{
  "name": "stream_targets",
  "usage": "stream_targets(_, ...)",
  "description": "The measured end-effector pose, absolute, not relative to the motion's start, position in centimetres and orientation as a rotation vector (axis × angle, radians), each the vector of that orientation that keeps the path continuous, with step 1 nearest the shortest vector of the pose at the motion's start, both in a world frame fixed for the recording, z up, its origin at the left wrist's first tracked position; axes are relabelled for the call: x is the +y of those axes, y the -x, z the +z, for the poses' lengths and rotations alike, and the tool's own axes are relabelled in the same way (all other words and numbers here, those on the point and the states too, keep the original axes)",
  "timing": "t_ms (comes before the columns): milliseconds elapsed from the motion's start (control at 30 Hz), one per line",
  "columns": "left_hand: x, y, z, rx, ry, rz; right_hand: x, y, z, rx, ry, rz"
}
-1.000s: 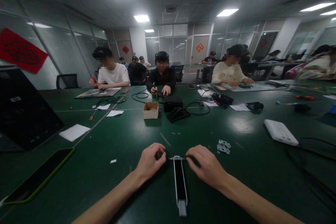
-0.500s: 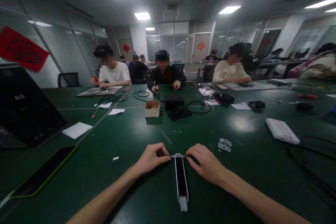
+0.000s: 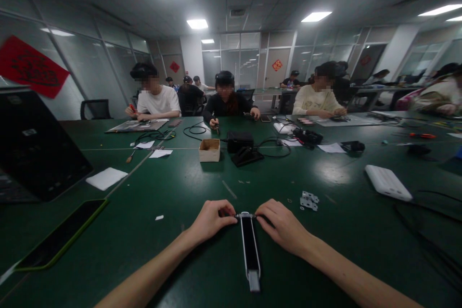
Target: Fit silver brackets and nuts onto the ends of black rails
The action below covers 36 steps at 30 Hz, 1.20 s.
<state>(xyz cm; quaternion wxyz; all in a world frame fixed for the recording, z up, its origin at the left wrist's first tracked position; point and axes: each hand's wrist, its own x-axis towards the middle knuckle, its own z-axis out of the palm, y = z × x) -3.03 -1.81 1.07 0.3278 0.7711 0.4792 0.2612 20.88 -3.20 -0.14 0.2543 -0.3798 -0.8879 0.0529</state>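
A long narrow black part with a silver frame (image 3: pixel 249 250) lies on the green table (image 3: pixel 180 187), pointing away from me. A thin metal pin (image 3: pixel 245 215) runs crosswise at its far end. My left hand (image 3: pixel 212 220) pinches the pin's left end with curled fingers. My right hand (image 3: pixel 283 226) is curled on the pin's right end. Small silver hinge plates (image 3: pixel 308 200) lie just right of my right hand.
A phone in a green case (image 3: pixel 57 240) and a black laptop (image 3: pixel 32 149) are at the left. A white power bank (image 3: pixel 388 183) lies right. A cardboard box (image 3: pixel 209 150), black device (image 3: pixel 238 141) and cables sit mid-table. Several people work across the table.
My left hand has slid right and closed in on the pin at the part's far end. The right hand has stayed put. The person opposite has moved one hand aside.
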Motion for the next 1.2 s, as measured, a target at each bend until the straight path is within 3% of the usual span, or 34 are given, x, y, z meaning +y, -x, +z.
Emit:
stream_targets(600,-2.2,1.9,1.0,1.247,-1.948,0.746,-3.1,-21.1,0.5,-2.499,1.090,0.160)
stream_targets(867,-2.3,2.2,1.5,1.216,-2.044,0.631,-1.0,-26.1,2.3,-2.467,1.235,0.033)
stream_targets(1200,-2.7,1.8,2.5,1.278,-2.115,0.648,-0.3,-28.7,2.9,-2.536,1.345,0.452)
